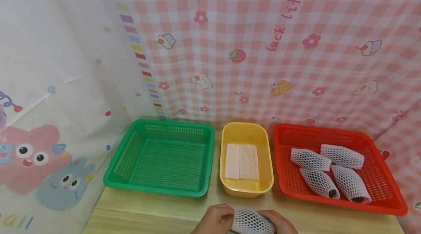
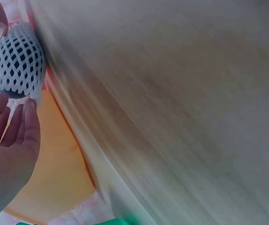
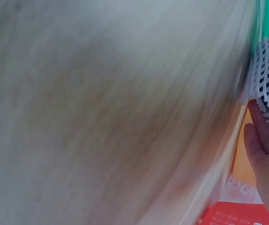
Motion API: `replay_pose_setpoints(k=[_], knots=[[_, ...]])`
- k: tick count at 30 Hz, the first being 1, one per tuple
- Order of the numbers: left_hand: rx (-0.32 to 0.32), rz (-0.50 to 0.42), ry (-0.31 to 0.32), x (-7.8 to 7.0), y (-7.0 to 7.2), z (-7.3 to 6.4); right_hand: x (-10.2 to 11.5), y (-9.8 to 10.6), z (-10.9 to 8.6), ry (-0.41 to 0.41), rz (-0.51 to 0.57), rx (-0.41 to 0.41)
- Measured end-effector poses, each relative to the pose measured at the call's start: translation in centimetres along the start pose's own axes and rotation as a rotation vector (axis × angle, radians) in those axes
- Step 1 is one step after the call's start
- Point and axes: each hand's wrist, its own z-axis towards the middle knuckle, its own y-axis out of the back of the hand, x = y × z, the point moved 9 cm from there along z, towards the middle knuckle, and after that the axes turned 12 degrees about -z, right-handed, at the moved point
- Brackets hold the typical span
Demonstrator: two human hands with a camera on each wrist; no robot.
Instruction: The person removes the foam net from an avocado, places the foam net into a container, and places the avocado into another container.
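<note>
At the front edge of the head view, a dark rounded item in a white foam net sleeve point(image 1: 251, 221) lies between both hands. My left hand point(image 1: 215, 220) pinches the sleeve's left end, thumb and fingertips at its rim in the left wrist view, where a bit of the dark surface point(image 2: 13, 94) shows. On the other end, my right hand point(image 1: 279, 222) holds the sleeve; its fingers point(image 3: 261, 126) lie along the net's edge in the right wrist view. The mesh covers most of the item, so its kind is hidden.
Behind the hands stands a yellow basket point(image 1: 246, 191) with two flat foam nets point(image 1: 241, 162) inside. To its left is a green basket point(image 1: 161, 188). A red basket point(image 1: 332, 204) on the right holds several net-wrapped dark items point(image 1: 343, 156). A checkered cloth point(image 1: 210, 44) hangs behind the wooden table point(image 1: 138, 212).
</note>
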Motion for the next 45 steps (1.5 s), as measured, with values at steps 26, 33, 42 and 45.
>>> replay_pose_setpoints(k=[26, 33, 42, 45], knots=[[0.077, -0.057, 0.102, 2.2, -0.6, -0.1, -0.3, -0.7, -0.3, -0.213, 0.308, 0.111], [0.122, -0.052, 0.081, 2.1, -0.8, -0.1, 0.1, 0.2, -0.4, -0.089, 0.169, -0.091], [0.166, -0.094, 0.140, 5.7, -1.8, 0.2, -0.3, 0.3, -0.4, -0.086, 0.091, -0.124], [0.176, -0.076, 0.169, 7.2, -2.3, 0.3, -0.4, 0.3, -0.4, -0.115, 0.089, -0.092]])
